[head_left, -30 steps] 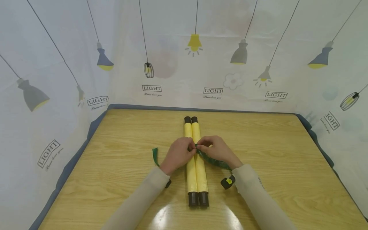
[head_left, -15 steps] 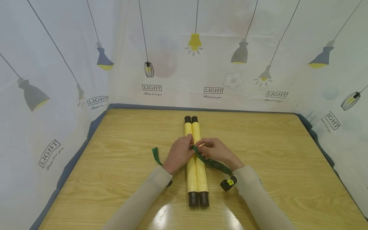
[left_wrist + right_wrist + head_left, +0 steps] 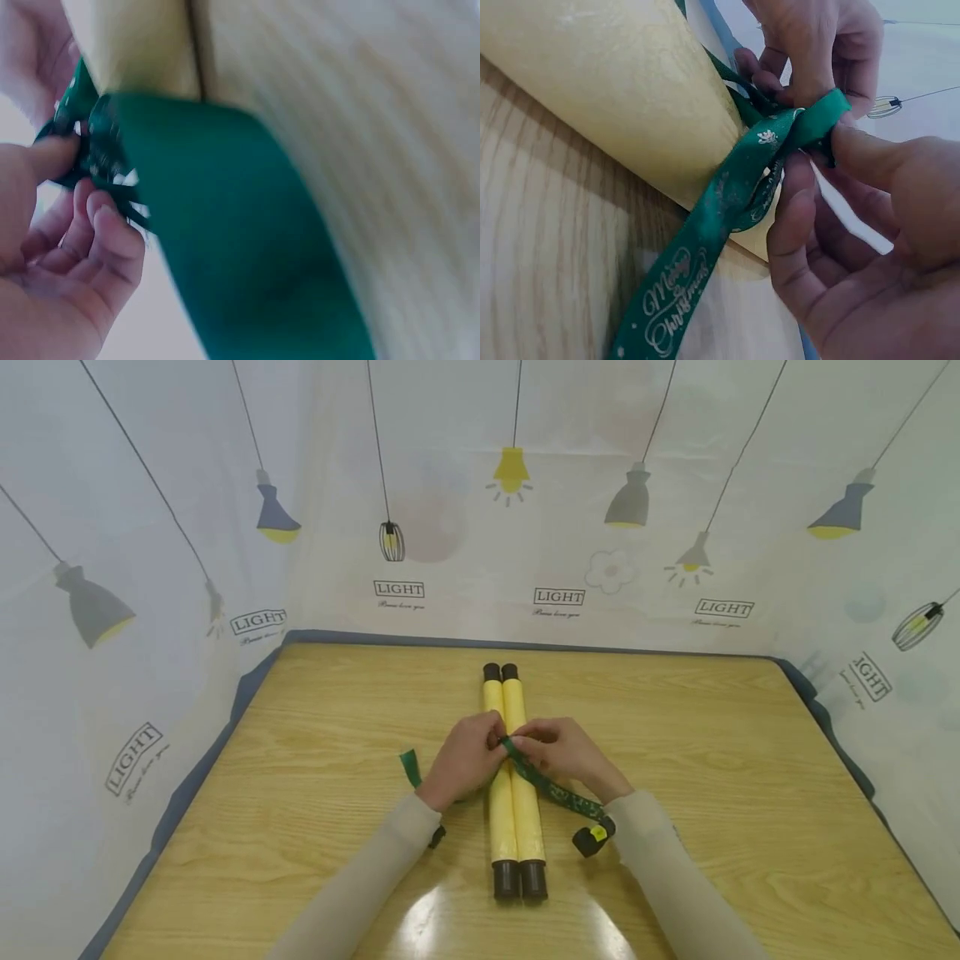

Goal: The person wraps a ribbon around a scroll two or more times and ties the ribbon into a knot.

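Two yellow rolls (image 3: 527, 814) with dark brown end caps lie side by side, lengthwise on the wooden table. A green ribbon (image 3: 705, 232) with silvery "Merry Christmas" print crosses over them near the middle. My left hand (image 3: 468, 756) pinches the ribbon above the rolls. Close against it, my right hand (image 3: 566, 750) pinches a small fold of the same ribbon between thumb and fingers, as the right wrist view shows. One ribbon tail hangs to the right toward my sleeve; another tail (image 3: 410, 767) sticks out left of my left wrist. The crossing point is partly hidden by fingers.
The wooden table (image 3: 315, 710) has a dark blue edging along its back and sides. Behind it stands a pale cloth backdrop (image 3: 480, 552) printed with lamps. A black wrist camera with a yellow mark (image 3: 595, 835) hangs below the right cuff.
My right fingers loosened and shifted on the ribbon, then came back close to the left hand. The right tail now shows its printed side. The rolls stay in place.
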Motion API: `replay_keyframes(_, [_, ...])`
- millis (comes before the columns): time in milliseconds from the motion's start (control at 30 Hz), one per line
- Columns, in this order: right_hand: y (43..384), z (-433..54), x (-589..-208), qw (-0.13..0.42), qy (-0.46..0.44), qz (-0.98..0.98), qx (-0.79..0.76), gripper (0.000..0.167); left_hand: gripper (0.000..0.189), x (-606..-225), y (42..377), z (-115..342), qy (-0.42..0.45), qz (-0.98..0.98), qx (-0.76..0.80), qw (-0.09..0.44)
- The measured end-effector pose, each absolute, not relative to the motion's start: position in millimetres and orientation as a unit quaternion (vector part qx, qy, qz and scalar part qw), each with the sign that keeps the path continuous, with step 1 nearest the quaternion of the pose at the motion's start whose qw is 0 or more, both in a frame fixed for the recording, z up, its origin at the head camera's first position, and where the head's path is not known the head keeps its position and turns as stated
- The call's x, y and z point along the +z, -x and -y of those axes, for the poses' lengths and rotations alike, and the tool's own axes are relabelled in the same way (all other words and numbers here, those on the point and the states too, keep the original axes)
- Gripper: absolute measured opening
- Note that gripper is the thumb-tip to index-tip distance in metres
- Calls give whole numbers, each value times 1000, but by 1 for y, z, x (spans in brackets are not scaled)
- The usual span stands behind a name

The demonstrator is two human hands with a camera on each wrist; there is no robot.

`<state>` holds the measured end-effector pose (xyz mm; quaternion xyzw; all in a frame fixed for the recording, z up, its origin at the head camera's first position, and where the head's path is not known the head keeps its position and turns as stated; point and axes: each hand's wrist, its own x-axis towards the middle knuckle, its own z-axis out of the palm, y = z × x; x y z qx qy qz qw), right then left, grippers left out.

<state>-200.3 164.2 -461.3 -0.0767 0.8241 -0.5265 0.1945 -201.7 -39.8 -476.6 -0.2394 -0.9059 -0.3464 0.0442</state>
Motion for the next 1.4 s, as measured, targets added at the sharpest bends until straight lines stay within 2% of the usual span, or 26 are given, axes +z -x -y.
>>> replay_keyframes(133, [200, -165, -458, 179, 93, -830, -520, 22, 16, -472, 207, 55, 252, 897, -363, 14])
replay_keyframes(300, [202, -169, -460, 163, 100, -837, -513, 19, 42, -465, 212, 78, 265, 891, -367, -28])
replay_keyframes(400, [202, -172, -460, 156, 104, -843, -505, 17, 47, -463, 215, 88, 263, 890, -367, -56])
replay_keyframes(633, [201, -176, -458, 151, 114, -847, -496, 18, 30, -467, 218, 102, 275, 881, -376, -77])
replay_keyframes(833, [199, -181, -463, 154, 110, -846, -499, 18, 14, -467, 214, 104, 253, 874, -406, -87])
replay_keyframes(1100, [201, -185, -472, 156, 89, -811, -557, 23, 13, -468, 210, 100, 181, 828, -519, -109])
replay_keyframes(1400, [203, -212, -469, 114, 98, -866, -477, 25, 16, -464, 214, 109, 175, 844, -490, -126])
